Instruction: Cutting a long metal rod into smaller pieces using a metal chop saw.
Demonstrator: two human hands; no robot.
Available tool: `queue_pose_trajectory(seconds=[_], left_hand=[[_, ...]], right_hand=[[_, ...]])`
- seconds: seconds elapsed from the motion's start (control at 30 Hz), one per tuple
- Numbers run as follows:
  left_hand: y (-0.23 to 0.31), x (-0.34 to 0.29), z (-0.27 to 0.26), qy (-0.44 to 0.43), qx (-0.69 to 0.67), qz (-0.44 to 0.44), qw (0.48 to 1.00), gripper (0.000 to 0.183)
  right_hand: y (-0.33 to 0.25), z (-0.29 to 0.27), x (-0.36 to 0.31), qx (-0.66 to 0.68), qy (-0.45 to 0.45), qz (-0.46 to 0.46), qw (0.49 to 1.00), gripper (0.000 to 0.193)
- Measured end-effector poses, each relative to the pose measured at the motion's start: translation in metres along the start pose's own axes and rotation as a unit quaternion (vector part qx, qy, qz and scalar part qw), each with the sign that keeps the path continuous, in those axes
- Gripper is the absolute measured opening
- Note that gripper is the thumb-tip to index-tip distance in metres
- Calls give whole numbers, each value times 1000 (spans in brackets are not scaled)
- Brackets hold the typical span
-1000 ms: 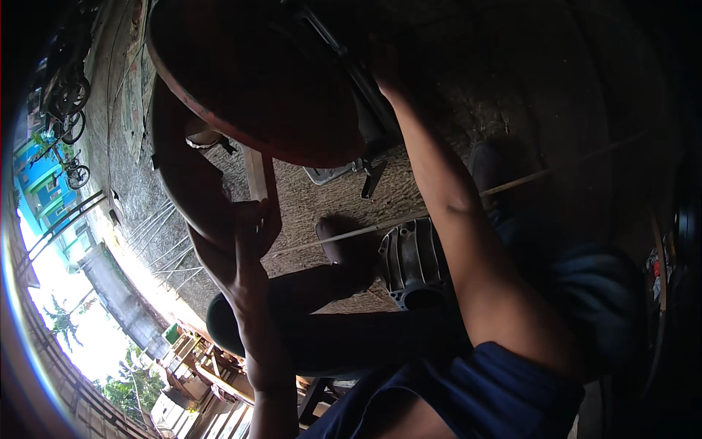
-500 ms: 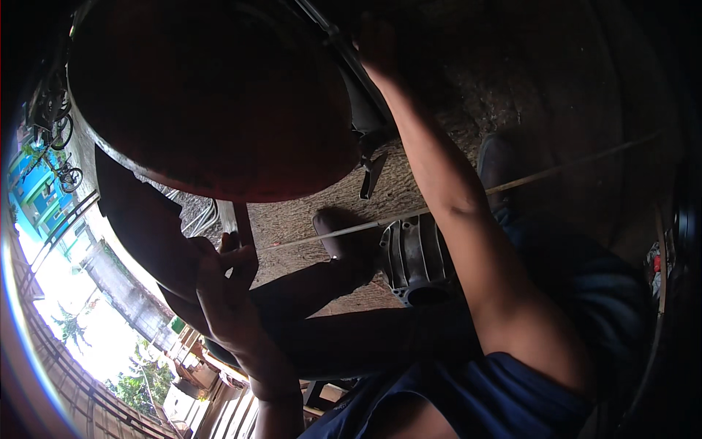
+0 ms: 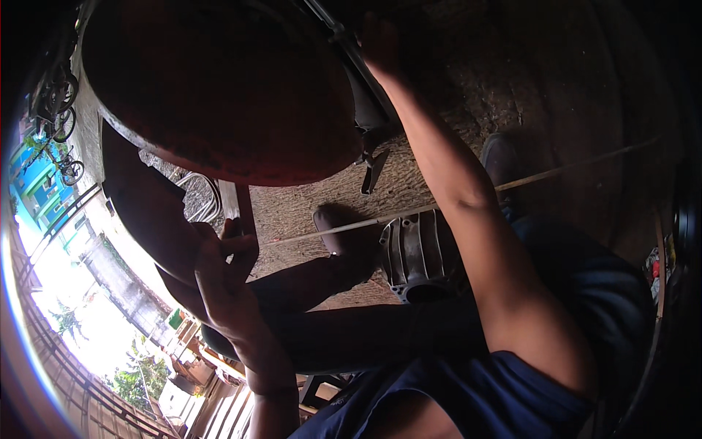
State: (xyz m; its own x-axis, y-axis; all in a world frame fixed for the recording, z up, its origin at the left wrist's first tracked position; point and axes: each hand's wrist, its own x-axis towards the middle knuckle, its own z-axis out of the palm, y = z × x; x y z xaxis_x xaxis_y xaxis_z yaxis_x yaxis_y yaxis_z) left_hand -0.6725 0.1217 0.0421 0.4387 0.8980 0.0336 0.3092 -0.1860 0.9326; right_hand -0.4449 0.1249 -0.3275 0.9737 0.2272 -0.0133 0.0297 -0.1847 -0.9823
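A big rounded dark-red shell (image 3: 241, 139) fills the upper left, its lower rim hanging above the ground. Below its left side, my left hand (image 3: 227, 274) has its fingers curled at the edge of a dark panel (image 3: 142, 197); what lies between them is lost in shadow. My right arm reaches far up, past the shell's right side. There my right hand (image 3: 379, 44) is beside a long dark bar (image 3: 351, 51), its fingers too dim to read. A dark flat tab (image 3: 374, 173) hangs below the bar's lower end.
A ribbed grey metal housing (image 3: 417, 256) with a round opening sits by my legs. A long thin rod (image 3: 365, 222) crosses the rough ground (image 3: 292, 201), passing under my right arm. Shoes (image 3: 340, 223) are near it. Bicycles (image 3: 72, 172) and a fence are at the left.
The shell's lower rim stands slightly higher in the picture, baring more ground beneath it. Both hands have stayed nearly in place.
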Motion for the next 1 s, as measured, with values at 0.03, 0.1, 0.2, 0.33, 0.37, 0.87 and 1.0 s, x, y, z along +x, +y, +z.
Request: queue_pose_trajectory(seconds=[0.03, 0.1, 0.2, 0.33, 0.37, 0.87, 1.0], left_hand=[[0, 0, 1, 4, 17, 24, 1000, 44], [-2, -2, 0, 9, 31, 46, 998, 43], [-9, -5, -7, -57, -88, 15, 994, 41], [-20, 4, -18, -9, 281, 196, 939, 45], [-19, 7, -20, -21, 293, 206, 933, 46], [-20, -6, -37, -108, -283, -134, 944, 62], [-25, -10, -40, -89, -297, -163, 937, 65]], right_hand=[[1, 0, 0, 107, -4, 75, 991, 47], [2, 1, 2, 45, 10, 25, 999, 47], [3, -1, 3, 17, 9, 17, 1000, 45], [3, 1, 5, 116, -10, 122, 986, 46], [3, 1, 7, 132, -6, 86, 988, 46], [-16, 8, 31, 623, -4, 231, 747, 34], [-17, 8, 30, 437, -42, 107, 892, 33]])
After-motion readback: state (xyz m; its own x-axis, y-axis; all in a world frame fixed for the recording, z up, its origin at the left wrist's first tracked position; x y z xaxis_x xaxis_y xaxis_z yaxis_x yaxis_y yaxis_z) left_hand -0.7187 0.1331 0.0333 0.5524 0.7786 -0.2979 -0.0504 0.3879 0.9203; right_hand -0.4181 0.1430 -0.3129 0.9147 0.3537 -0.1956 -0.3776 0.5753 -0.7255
